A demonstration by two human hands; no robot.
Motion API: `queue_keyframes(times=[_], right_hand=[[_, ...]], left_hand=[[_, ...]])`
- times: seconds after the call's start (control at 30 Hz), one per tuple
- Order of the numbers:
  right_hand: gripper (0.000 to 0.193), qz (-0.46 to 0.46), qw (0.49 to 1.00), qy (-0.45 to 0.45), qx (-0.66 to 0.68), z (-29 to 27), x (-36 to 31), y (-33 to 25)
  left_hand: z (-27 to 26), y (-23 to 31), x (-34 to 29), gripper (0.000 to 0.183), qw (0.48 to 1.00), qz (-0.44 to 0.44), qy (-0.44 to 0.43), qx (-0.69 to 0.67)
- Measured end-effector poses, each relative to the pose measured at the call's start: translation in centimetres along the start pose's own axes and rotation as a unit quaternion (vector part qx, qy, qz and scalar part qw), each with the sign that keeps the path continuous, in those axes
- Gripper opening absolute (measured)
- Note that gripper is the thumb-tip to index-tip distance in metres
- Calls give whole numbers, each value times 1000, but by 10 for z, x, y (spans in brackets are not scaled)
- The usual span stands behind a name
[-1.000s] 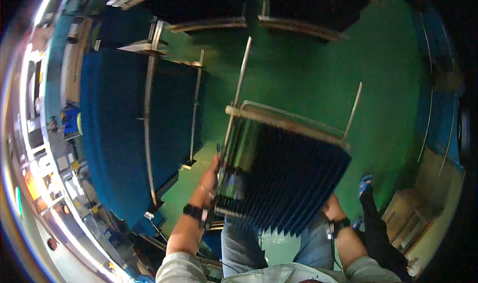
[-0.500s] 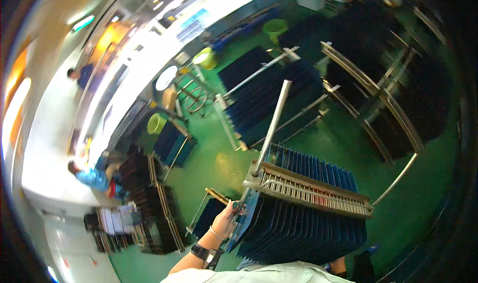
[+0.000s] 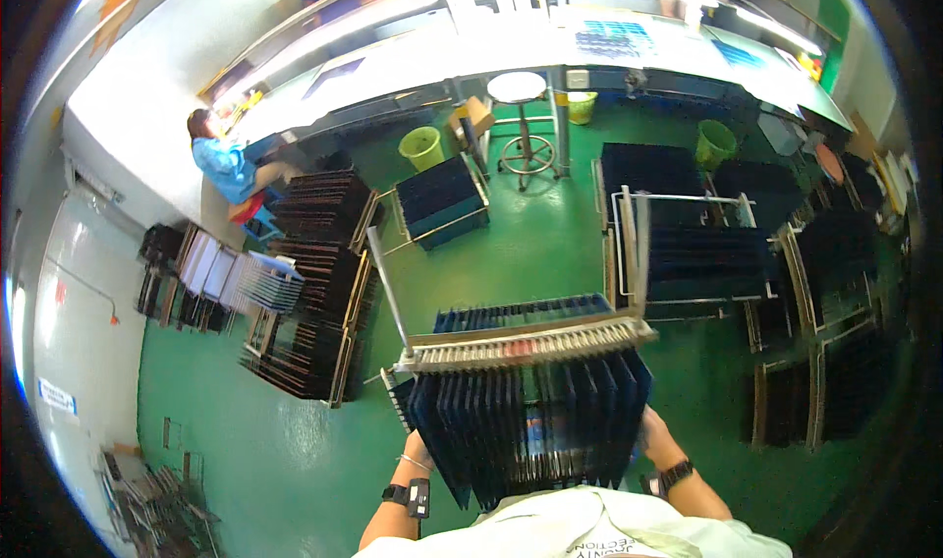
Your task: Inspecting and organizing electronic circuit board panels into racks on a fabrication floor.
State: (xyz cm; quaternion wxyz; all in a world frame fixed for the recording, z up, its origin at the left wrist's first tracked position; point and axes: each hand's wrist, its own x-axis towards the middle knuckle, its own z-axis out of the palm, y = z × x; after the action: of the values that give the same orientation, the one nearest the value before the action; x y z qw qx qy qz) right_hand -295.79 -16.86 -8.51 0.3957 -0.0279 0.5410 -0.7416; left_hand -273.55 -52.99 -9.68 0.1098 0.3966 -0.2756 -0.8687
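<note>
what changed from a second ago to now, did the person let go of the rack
No. Both hands stay on the rack of dark panels, the left hand at its left side and the right hand at its right. The view swung from blue stacked panels to a green floor with a long workbench, a white stool, green bins and a seated person in blue.

Head view from above: both hands grip a metal rack [image 3: 526,347] packed with upright dark panels [image 3: 530,420], left hand [image 3: 417,450] at its left side, right hand [image 3: 653,435] at its right. On the green floor [image 3: 550,249] beyond stand similar loaded racks, a white stool [image 3: 518,88] and two green bins [image 3: 421,147]. Far left, a seated person in blue [image 3: 224,160].
</note>
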Motion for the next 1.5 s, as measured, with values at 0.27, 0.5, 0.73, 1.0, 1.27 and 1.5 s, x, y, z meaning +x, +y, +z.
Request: queue_keyframes(times=[0.27, 0.5, 0.73, 1.0, 1.27, 1.5], right_hand=[[49, 105, 982, -103, -122, 78, 140, -37], [51, 93, 962, -174, -189, 90, 247, -82], [50, 139, 942, -251, -173, 102, 346, -144], [45, 182, 926, -224, -242, 125, 416, -150], [41, 242, 917, -240, -206, 186, 529, -126], [46, 294, 882, -280, -240, 257, 626, -109]], left_hand=[[-47, 19, 8, 39, 988, 79, 119, -54], [-5, 34, 43, 43, 984, 91, 143, -59], [33, 24, 95, 41, 962, 87, 189, -175], [34, 65, 132, 35, 961, 146, 173, -156], [24, 127, 203, 34, 945, 129, 213, -209], [-10, 181, 248, 36, 926, 123, 256, -247]])
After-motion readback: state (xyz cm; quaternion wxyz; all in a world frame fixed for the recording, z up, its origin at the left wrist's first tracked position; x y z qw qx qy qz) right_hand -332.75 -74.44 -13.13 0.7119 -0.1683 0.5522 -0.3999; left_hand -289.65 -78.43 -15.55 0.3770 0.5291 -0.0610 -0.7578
